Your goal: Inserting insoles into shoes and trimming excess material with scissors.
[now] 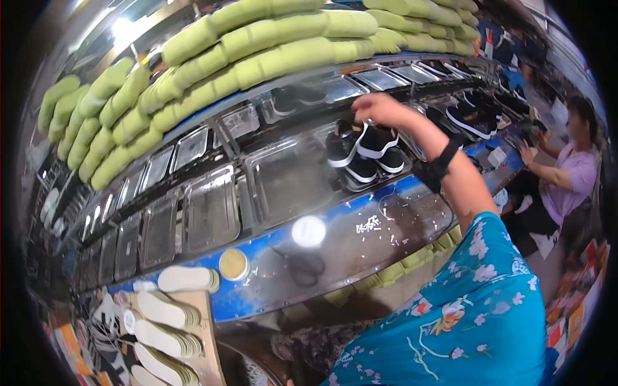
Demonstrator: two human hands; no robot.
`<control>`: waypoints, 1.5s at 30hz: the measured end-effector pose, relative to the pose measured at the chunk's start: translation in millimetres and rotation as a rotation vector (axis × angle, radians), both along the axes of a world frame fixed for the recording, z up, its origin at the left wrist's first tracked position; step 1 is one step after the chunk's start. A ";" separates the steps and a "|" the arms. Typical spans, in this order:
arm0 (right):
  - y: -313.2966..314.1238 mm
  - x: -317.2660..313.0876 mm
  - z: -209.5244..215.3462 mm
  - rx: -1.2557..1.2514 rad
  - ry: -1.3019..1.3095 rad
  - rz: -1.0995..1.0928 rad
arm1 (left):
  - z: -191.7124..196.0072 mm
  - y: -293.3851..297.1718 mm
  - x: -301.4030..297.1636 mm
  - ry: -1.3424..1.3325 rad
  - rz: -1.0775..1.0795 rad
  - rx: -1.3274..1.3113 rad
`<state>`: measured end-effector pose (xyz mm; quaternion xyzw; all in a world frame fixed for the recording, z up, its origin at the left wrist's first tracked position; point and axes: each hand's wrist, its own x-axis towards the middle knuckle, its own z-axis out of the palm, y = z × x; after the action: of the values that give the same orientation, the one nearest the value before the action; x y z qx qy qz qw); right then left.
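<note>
My right hand (381, 110) reaches forward over a cluster of black sneakers (360, 168) with white soles, stacked on a metal tray at the rack's front edge. Its fingers are curled at the top opening of one upper black sneaker (378, 140) and appear to grip it. A black band (444, 157) circles my right forearm. Just left of the shoes lies a large metal tray (290, 183). Of my left hand, at most a small patch of skin shows at the lower edge; its fingers are hidden.
Rows of metal trays (212, 209) run along the rack, below stacked green shoe-shaped pieces (283, 61). Scissors (302, 265), a round tin (234, 264) and white scraps lie on the blue-edged bench (257, 302). Insole stacks (168, 340) stand lower left. A co-worker (570, 161) sits at right.
</note>
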<state>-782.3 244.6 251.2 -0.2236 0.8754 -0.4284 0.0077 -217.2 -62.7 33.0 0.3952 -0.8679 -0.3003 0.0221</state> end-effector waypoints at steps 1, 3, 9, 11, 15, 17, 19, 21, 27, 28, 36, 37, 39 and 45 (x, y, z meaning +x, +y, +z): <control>22.1 -19.8 8.1 -0.045 0.045 -0.190 | -11.3 -6.5 -1.2 -0.005 -0.013 -0.023; 100.5 -107.9 7.8 -0.101 0.232 -0.429 | -53.4 -28.7 14.4 -0.008 -0.096 0.038; 131.5 -188.8 25.1 0.007 0.548 -0.884 | -15.0 -4.6 -2.7 -0.237 0.090 -0.010; 124.6 -195.7 41.8 0.087 0.578 -0.887 | -11.4 -1.2 -1.9 -0.241 0.136 0.032; 134.6 -227.3 43.8 0.387 0.700 -0.819 | -59.6 -26.3 26.0 -0.298 0.105 0.030; 129.7 -239.8 44.3 0.481 0.636 -0.796 | -82.7 -38.0 48.5 -0.318 0.093 0.020; 116.2 -240.0 42.3 0.481 0.669 -0.777 | -100.0 -52.6 65.8 -0.340 0.083 0.001; 114.8 -240.9 34.9 0.402 0.797 -0.754 | -116.3 -64.8 73.8 -0.356 0.069 -0.014; 100.5 -234.1 43.3 0.437 0.696 -0.836 | -108.8 -57.3 60.5 -0.226 0.059 -0.018; 105.2 -239.6 43.2 0.468 0.690 -0.838 | -106.8 -56.9 56.3 -0.223 0.054 -0.021; 121.5 -259.0 27.2 0.443 0.956 -0.839 | -120.3 -73.3 57.7 -0.294 0.022 -0.067; 113.3 -258.0 30.1 0.379 0.971 -0.830 | -126.8 -75.3 74.0 -0.289 0.043 -0.080; 109.1 -246.3 34.4 0.387 0.956 -0.833 | -143.3 -82.4 87.9 -0.341 0.115 -0.108; 131.5 -179.5 32.1 0.403 0.963 -0.897 | -143.5 -82.0 78.5 -0.393 0.121 -0.086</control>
<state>-961.9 376.1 283.3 0.0006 0.8519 -0.0720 -0.5188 -138.7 -144.7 -110.6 0.4962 -0.8423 -0.1782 -0.1125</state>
